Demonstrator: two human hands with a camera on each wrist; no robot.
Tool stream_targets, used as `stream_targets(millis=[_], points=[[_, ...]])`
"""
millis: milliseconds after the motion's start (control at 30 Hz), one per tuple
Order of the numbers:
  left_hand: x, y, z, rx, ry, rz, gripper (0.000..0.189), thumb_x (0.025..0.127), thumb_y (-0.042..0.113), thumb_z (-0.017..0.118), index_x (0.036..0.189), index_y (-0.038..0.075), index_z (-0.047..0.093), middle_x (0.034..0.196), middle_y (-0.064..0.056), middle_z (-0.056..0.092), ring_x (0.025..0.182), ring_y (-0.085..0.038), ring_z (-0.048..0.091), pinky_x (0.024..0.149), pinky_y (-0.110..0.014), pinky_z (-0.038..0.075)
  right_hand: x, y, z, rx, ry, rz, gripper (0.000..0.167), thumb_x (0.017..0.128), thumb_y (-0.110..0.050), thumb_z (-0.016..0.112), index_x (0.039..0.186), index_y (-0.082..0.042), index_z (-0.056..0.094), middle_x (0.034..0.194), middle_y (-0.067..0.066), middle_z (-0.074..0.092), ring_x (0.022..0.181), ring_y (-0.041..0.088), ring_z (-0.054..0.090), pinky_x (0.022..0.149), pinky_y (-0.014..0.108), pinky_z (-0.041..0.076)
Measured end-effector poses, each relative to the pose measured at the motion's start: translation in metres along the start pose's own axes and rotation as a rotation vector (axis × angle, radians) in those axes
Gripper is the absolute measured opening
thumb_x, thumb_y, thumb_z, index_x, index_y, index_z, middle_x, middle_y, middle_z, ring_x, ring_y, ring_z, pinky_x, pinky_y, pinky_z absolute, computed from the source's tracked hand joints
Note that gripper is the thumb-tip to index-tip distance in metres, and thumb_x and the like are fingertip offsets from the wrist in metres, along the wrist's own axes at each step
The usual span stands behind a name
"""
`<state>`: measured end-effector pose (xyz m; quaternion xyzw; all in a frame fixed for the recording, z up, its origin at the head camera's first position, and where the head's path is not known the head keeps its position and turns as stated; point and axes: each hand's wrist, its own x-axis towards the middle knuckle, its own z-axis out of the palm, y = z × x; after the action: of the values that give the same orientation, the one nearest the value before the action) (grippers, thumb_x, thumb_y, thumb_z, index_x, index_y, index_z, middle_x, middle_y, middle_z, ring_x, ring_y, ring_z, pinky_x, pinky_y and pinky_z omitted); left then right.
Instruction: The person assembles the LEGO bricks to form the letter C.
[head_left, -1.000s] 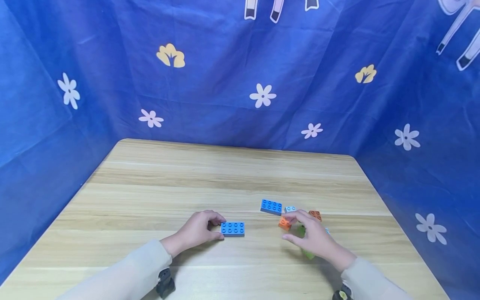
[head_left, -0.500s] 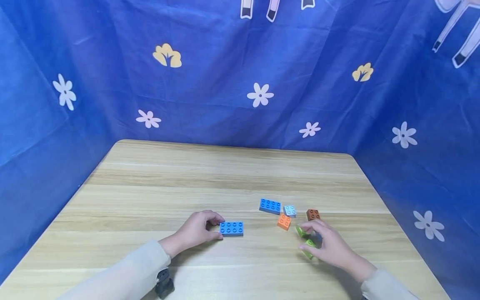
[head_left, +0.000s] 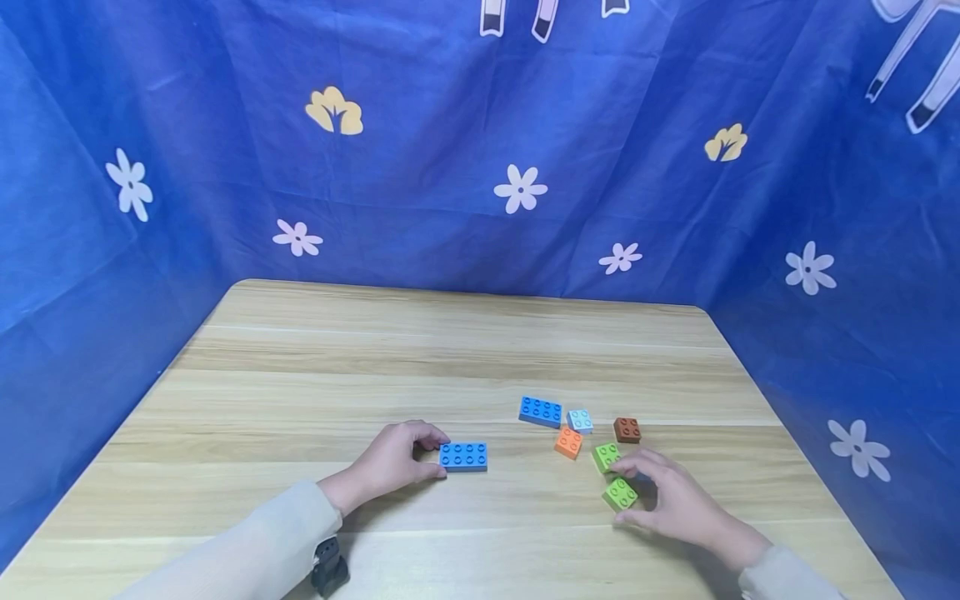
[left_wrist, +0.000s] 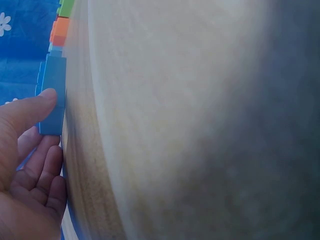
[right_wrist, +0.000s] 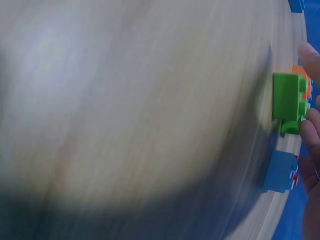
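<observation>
**Blue cloth [head_left: 427,183] walls in a wood-grain table [head_left: 337,333]**

I see the cloth rise behind the far edge and along both sides, with soft creases running through it. White flowers [head_left: 521,190] are scattered over all three sides, and two yellow trees [head_left: 330,104] sit higher on the back. Along the top, I only catch the dark-tipped legs [head_left: 492,17] of printed animals, cut off by my view. The table has rounded far corners and grain running left to right. Light leaves a pale sheen on its nearer part.
</observation>
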<state>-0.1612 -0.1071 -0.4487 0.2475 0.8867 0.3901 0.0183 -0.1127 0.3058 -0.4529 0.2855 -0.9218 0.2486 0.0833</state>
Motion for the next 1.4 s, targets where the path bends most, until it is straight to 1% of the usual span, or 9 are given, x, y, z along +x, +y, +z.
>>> stream_targets(millis=[33, 167, 433, 600, 767, 867, 1033, 1300, 1400], points=[[0.000, 0.000, 0.000, 0.001, 0.000, -0.002, 0.036, 0.068, 0.013, 0.085, 0.099, 0.007, 0.069, 0.088, 0.007, 0.063, 0.082, -0.015, 0.058, 0.077, -0.033, 0.051, 0.000, 0.000, 0.000, -0.001, -0.005, -0.008, 0.060, 0.062, -0.040, 0.087, 0.113, -0.020, 0.063, 0.103, -0.014, 0.059, 0.091, 0.009, 0.058, 0.080, 0.043, 0.051], [0.000, 0.000, 0.001, 0.004, 0.000, -0.005, 0.036, 0.068, 0.013, 0.085, 0.099, 0.007, 0.070, 0.088, 0.007, 0.063, 0.082, -0.015, 0.058, 0.077, -0.034, 0.051, 0.000, 0.001, -0.002, -0.004, -0.023, -0.042, 0.059, 0.061, -0.034, 0.089, 0.113, -0.019, 0.064, 0.106, -0.014, 0.058, 0.089, 0.009, 0.059, 0.078, 0.037, 0.051], [-0.001, 0.002, 0.000, 0.009, 0.002, -0.011, 0.035, 0.068, 0.013, 0.085, 0.099, 0.008, 0.070, 0.088, 0.007, 0.062, 0.082, -0.015, 0.058, 0.077, -0.035, 0.050, 0.000, -0.002, -0.003, -0.079, -0.064, -0.040, 0.051, 0.063, -0.030, 0.087, 0.110, -0.024, 0.068, 0.106, -0.014, 0.059, 0.096, 0.013, 0.057, 0.081, 0.045, 0.046], [-0.001, 0.002, 0.002, 0.010, 0.004, -0.013, 0.035, 0.068, 0.013, 0.085, 0.099, 0.008, 0.070, 0.088, 0.007, 0.063, 0.082, -0.014, 0.057, 0.077, -0.034, 0.050, 0.001, 0.001, -0.001, -0.071, -0.064, -0.030, 0.047, 0.065, -0.036, 0.085, 0.108, -0.026, 0.068, 0.103, -0.016, 0.058, 0.093, 0.010, 0.056, 0.079, 0.041, 0.047], [-0.002, 0.000, 0.003, 0.005, 0.004, -0.013, 0.035, 0.068, 0.013, 0.085, 0.100, 0.008, 0.070, 0.088, 0.008, 0.063, 0.082, -0.013, 0.057, 0.077, -0.033, 0.050, 0.004, 0.003, 0.001, -0.069, -0.028, -0.048, 0.046, 0.066, -0.043, 0.084, 0.105, -0.026, 0.067, 0.101, -0.016, 0.058, 0.088, 0.006, 0.054, 0.075, 0.037, 0.050], [-0.002, -0.001, 0.004, 0.002, 0.006, -0.014, 0.035, 0.068, 0.013, 0.085, 0.100, 0.008, 0.070, 0.088, 0.008, 0.063, 0.082, -0.013, 0.057, 0.077, -0.033, 0.050, 0.009, 0.001, 0.002, -0.058, -0.001, -0.072, 0.046, 0.065, -0.043, 0.084, 0.103, -0.022, 0.066, 0.099, -0.016, 0.058, 0.085, 0.005, 0.055, 0.074, 0.035, 0.051], [-0.002, -0.001, 0.004, 0.001, 0.003, -0.023, 0.035, 0.068, 0.013, 0.085, 0.100, 0.008, 0.070, 0.088, 0.008, 0.063, 0.083, -0.012, 0.057, 0.077, -0.032, 0.050, 0.021, -0.005, 0.007, 0.021, 0.014, -0.108, 0.047, 0.064, -0.036, 0.086, 0.102, -0.018, 0.066, 0.093, -0.017, 0.055, 0.077, 0.001, 0.056, 0.068, 0.025, 0.052], [-0.001, 0.000, 0.005, 0.006, 0.003, -0.025, 0.035, 0.068, 0.013, 0.085, 0.100, 0.008, 0.069, 0.088, 0.007, 0.063, 0.082, -0.013, 0.057, 0.077, -0.032, 0.050, 0.043, -0.020, 0.016, 0.086, -0.028, -0.085, 0.046, 0.068, -0.037, 0.083, 0.105, -0.015, 0.066, 0.099, -0.011, 0.059, 0.077, 0.009, 0.058, 0.067, 0.023, 0.052], [-0.002, 0.001, 0.005, 0.009, 0.002, -0.027, 0.035, 0.069, 0.013, 0.084, 0.100, 0.008, 0.069, 0.089, 0.007, 0.063, 0.083, -0.013, 0.057, 0.077, -0.032, 0.050, 0.052, -0.027, 0.020, 0.100, -0.036, -0.090, 0.046, 0.069, -0.036, 0.082, 0.106, -0.015, 0.066, 0.098, -0.011, 0.059, 0.077, 0.008, 0.059, 0.067, 0.024, 0.052]])
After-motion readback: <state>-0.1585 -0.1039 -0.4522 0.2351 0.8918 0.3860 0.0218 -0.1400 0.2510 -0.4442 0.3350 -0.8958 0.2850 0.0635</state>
